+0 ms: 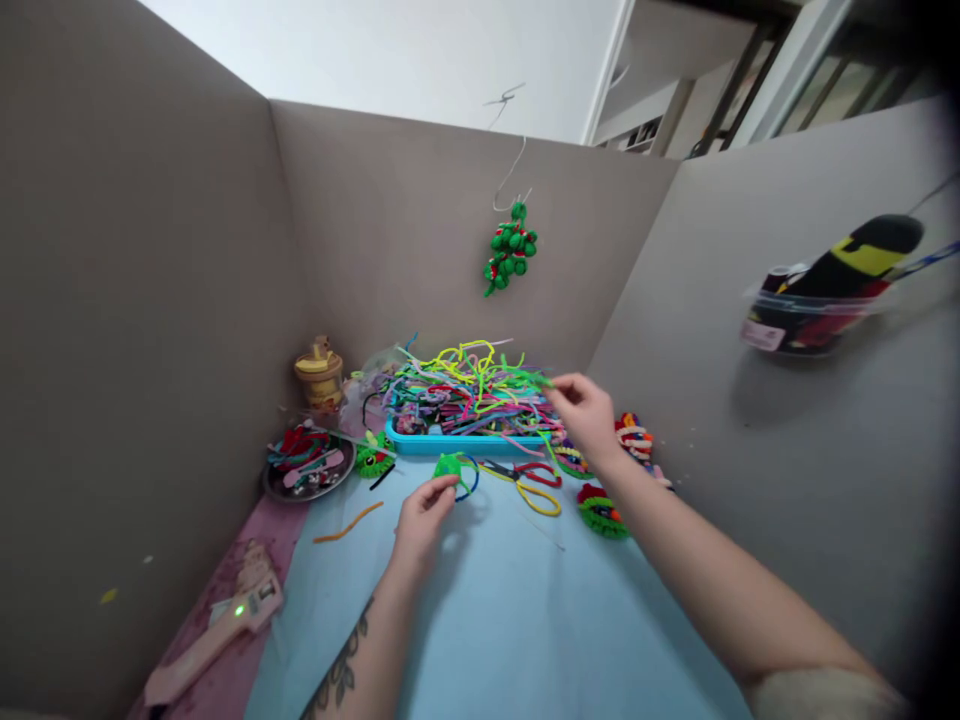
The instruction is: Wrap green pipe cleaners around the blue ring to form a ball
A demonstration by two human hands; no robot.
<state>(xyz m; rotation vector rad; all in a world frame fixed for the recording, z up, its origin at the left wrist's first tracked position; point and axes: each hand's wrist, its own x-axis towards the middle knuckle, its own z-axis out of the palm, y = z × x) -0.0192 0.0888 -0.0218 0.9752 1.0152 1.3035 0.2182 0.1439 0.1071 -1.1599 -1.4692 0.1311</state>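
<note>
My left hand (424,515) is closed on a small green craft piece (448,466) with a blue ring (472,478) beside it, held above the blue cloth. Over the right end of a heaped tray, my right hand (585,415) pinches a green pipe cleaner (529,379). Many coloured pipe cleaners (465,385) fill the light blue tray (435,443), with yellow-green ones on top. Red-and-yellow-handled scissors (529,482) lie on the cloth between my hands. Whether the green strand is free of the heap, I cannot tell.
A pink glue gun (225,630) with a lit green light lies at left. Behind it stands a metal dish (309,465) of small parts. An orange pipe cleaner (349,522) rests on the blue cloth (510,620). Green finished pieces (602,512) sit at right. Grey walls (450,220) enclose the table.
</note>
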